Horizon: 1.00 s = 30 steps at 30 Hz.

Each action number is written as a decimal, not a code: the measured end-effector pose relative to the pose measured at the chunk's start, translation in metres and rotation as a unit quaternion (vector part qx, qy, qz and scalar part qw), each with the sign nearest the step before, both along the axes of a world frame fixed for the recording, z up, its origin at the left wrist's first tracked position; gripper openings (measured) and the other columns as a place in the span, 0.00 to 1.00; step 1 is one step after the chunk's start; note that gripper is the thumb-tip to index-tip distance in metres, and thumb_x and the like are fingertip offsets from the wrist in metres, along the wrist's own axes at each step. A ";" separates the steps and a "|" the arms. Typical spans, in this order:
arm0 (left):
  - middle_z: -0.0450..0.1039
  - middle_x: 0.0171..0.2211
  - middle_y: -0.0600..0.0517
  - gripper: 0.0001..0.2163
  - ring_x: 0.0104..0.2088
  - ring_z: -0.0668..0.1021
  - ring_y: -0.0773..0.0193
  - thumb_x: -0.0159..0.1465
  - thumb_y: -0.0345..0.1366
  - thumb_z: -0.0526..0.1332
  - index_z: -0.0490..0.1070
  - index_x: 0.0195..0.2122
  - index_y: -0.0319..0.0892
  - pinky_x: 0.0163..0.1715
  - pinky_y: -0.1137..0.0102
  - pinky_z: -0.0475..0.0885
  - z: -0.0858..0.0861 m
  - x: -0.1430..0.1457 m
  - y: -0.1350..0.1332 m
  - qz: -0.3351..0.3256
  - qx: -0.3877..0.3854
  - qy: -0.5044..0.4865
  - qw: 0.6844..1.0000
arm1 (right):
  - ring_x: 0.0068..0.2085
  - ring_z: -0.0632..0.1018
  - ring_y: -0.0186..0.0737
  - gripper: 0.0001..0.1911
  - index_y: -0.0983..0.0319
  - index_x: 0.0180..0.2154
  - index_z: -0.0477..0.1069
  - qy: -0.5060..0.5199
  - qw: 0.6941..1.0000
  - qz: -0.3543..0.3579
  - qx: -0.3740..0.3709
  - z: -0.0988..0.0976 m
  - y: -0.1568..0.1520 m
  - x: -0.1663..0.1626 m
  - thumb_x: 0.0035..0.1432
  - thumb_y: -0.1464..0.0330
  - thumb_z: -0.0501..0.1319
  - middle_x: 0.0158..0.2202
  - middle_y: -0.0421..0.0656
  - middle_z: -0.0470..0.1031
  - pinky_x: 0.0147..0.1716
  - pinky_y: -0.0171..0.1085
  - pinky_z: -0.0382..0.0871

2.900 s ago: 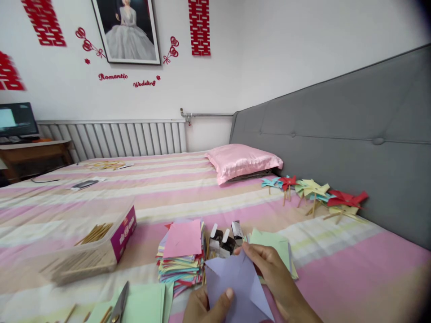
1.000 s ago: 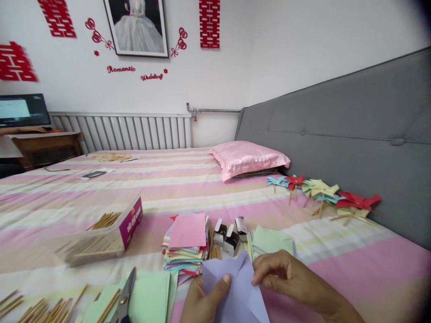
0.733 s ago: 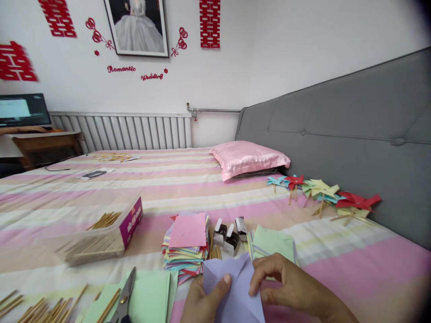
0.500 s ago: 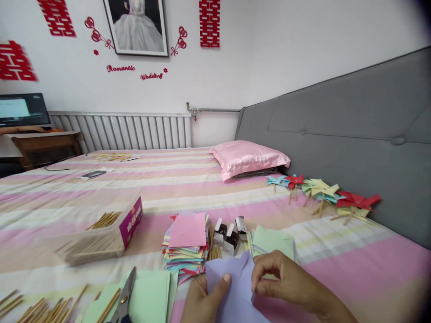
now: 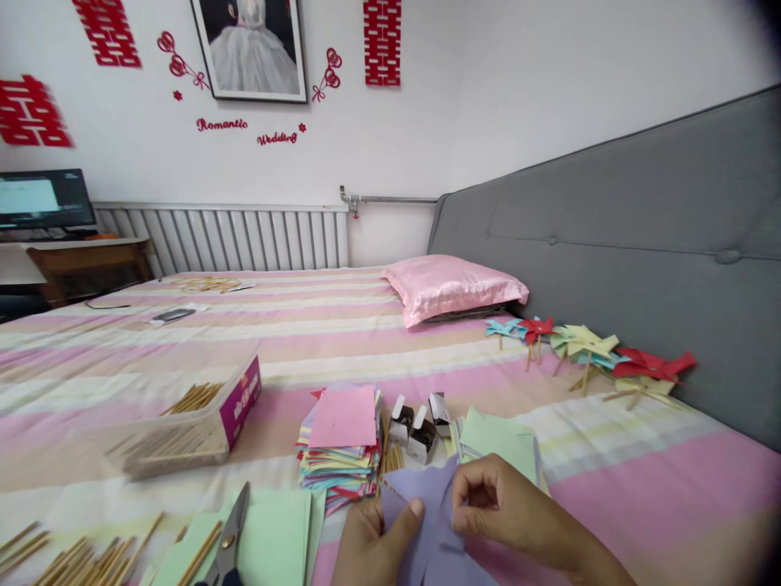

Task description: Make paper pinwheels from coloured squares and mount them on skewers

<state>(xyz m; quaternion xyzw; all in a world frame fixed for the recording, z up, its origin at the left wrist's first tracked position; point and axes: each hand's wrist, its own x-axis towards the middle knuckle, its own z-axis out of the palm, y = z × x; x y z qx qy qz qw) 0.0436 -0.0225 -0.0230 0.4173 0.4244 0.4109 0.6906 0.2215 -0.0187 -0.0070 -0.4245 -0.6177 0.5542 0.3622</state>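
A purple sheet of paper [image 5: 430, 521] with cut slits is held between my two hands at the lower middle. My left hand [image 5: 378, 537] grips its left side, thumb lying on top. With fingers pinched, my right hand [image 5: 497, 509] holds the paper's right edge. Just beyond lie a tall stack of coloured paper squares [image 5: 342, 419], three small open boxes of dark pins [image 5: 421, 439] and a pile of light green paper [image 5: 500, 439]. Scissors [image 5: 229, 537] rest on more green sheets [image 5: 274, 529] to the left.
A clear plastic tub [image 5: 183, 443] of thin sticks stands at the left, with loose sticks [image 5: 79, 561] in front. Finished paper pinwheels [image 5: 586, 342] lie along the grey headboard [image 5: 634, 212]. Farther off are a pink pillow [image 5: 455, 289] and a phone [image 5: 174, 316].
The purple paper has tilted and bent a little between my hands, and its slits show more. My right hand has shifted slightly left. The person's arm at the far-left desk no longer shows.
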 end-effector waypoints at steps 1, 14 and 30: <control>0.71 0.17 0.51 0.21 0.18 0.69 0.68 0.41 0.53 0.66 0.74 0.20 0.35 0.21 0.74 0.64 -0.002 0.000 0.000 0.003 0.000 -0.003 1.000 | 0.24 0.71 0.33 0.05 0.65 0.23 0.71 0.002 1.000 -0.005 -0.008 -0.001 0.000 0.000 0.46 0.69 0.63 0.20 0.39 0.71 0.24 0.30 0.60; 0.70 0.17 0.51 0.16 0.19 0.69 0.68 0.45 0.46 0.67 0.72 0.21 0.35 0.22 0.72 0.65 -0.007 0.001 0.001 -0.012 -0.007 -0.035 0.999 | 0.23 0.72 0.33 0.03 0.64 0.22 0.68 -0.029 0.999 -0.034 0.004 -0.004 -0.001 -0.003 0.45 0.73 0.60 0.19 0.38 0.71 0.23 0.29 0.62; 0.77 0.24 0.44 0.17 0.22 0.74 0.62 0.43 0.44 0.68 0.75 0.26 0.32 0.22 0.71 0.67 -0.018 0.004 0.002 0.007 0.052 0.023 0.998 | 0.19 0.70 0.32 0.04 0.64 0.21 0.65 -0.095 0.993 -0.056 0.037 0.000 -0.001 -0.007 0.44 0.74 0.59 0.17 0.38 0.68 0.18 0.28 0.59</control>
